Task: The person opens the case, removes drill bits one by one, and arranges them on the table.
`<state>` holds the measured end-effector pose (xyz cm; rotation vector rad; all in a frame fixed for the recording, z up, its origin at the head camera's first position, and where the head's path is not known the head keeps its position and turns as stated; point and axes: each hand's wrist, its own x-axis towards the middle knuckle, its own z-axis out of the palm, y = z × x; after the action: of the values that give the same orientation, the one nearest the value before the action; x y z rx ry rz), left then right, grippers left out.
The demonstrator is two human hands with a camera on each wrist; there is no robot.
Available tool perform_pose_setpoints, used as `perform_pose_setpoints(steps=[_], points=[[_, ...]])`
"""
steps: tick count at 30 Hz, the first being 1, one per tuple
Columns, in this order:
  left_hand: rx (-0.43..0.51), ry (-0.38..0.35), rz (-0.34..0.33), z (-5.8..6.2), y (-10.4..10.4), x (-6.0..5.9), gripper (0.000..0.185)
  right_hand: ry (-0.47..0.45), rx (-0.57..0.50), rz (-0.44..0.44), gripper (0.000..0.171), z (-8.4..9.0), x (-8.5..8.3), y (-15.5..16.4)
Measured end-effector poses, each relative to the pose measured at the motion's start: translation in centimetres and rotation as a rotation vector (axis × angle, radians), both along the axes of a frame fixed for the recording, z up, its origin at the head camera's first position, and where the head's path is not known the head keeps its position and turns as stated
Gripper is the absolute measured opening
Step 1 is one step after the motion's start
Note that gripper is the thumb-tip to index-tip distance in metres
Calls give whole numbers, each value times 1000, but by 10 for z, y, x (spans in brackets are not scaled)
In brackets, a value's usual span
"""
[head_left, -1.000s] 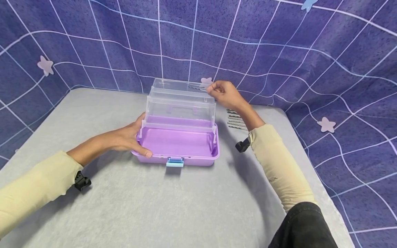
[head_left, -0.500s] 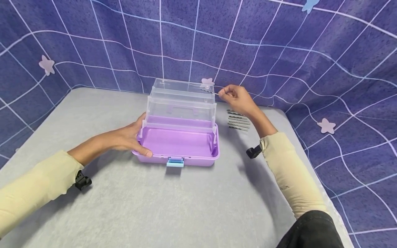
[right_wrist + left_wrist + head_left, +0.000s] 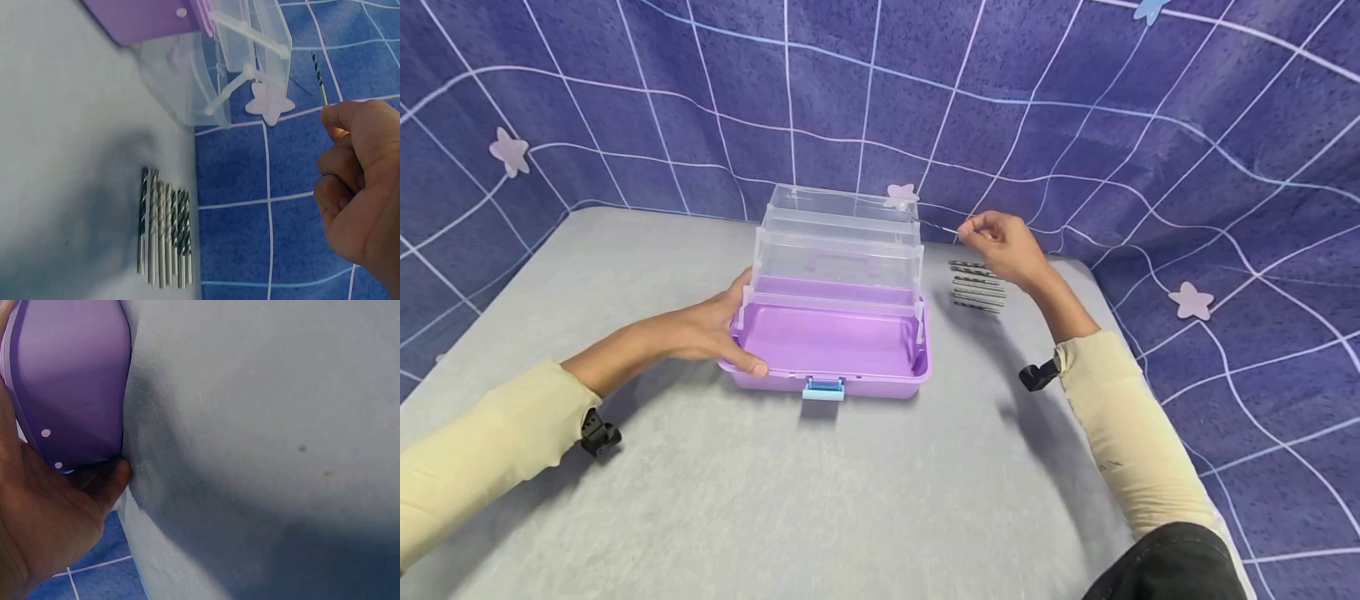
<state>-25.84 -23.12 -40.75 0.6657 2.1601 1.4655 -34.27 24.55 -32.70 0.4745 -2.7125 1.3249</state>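
Note:
A purple toolbox [image 3: 835, 339] stands open on the table, its clear tiered trays [image 3: 838, 250] raised at the back. My left hand [image 3: 703, 329] grips its left end, thumb over the front rim and fingers behind. In the left wrist view the fingers [image 3: 115, 481] curl round the box's side. My right hand [image 3: 1003, 243] pinches the pale shank of a thin drill bit [image 3: 936, 224] between thumb and forefinger. The bit's dark fluted end points left toward the top tray; in the right wrist view the bit [image 3: 318, 76] hangs in the air beside the trays.
Several more drill bits [image 3: 977, 287] lie in a row on the grey table [image 3: 865, 500], right of the box and below the right hand. A blue latch [image 3: 823, 389] juts from the box front. A blue gridded cloth [image 3: 850, 100] with stars hangs behind the table.
My right hand has drawn back to the right and slightly down, carrying the drill bit from over the top tray to its right edge. The left hand and the toolbox stay put.

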Motion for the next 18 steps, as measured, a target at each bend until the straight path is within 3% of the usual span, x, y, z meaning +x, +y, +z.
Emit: perform_pose_setpoints(steps=[6, 18], points=[[44, -32, -13, -5, 0, 1, 150, 3, 69, -8, 28, -10, 8, 18], [-4, 25, 5, 0, -1, 1, 147, -54, 224, -25, 29, -39, 20, 59]])
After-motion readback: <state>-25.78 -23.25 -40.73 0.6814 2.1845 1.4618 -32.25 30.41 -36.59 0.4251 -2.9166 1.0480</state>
